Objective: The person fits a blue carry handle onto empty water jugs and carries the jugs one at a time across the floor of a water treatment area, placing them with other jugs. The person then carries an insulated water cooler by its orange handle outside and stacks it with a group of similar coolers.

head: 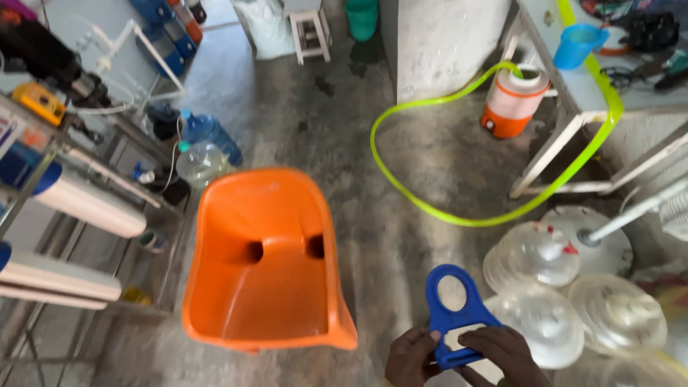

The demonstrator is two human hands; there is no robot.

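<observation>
Both-handed: left hand (411, 356), right hand (504, 351) pinching flat blue plastic ring-topped handle (453, 309).

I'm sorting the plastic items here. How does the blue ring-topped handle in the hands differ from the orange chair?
The blue handle piece is small, flat and held by the left hand and right hand; the orange chair is large, scooped and stands untouched on the floor. The handle has one big ring hole; the chair has two small holes. Both look like moulded plastic.

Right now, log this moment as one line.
left hand: grips blue handle | right hand: on white label | left: orange chair | right: clear jugs
</observation>
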